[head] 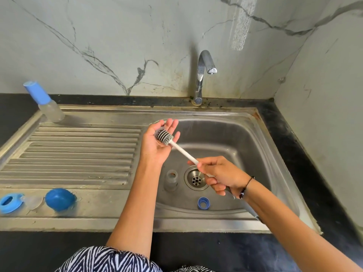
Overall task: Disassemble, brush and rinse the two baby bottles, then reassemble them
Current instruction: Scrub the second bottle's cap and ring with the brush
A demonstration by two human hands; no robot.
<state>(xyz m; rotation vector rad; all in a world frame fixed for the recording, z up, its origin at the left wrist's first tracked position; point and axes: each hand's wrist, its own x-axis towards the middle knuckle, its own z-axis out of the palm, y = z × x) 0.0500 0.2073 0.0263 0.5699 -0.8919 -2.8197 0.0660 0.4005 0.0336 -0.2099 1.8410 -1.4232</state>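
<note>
Both hands hover over our sink (261, 134): our right hand (222, 174) grips the bottle brush (177, 147), its bristles resting in our relaxed, cupped left hand (159, 143).

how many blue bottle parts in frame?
4. A cap on the upright bottle at the drainboard's far left, a ring and a dome cap on the near left ledge, a ring in the sink basin. None looks hidden.
</note>
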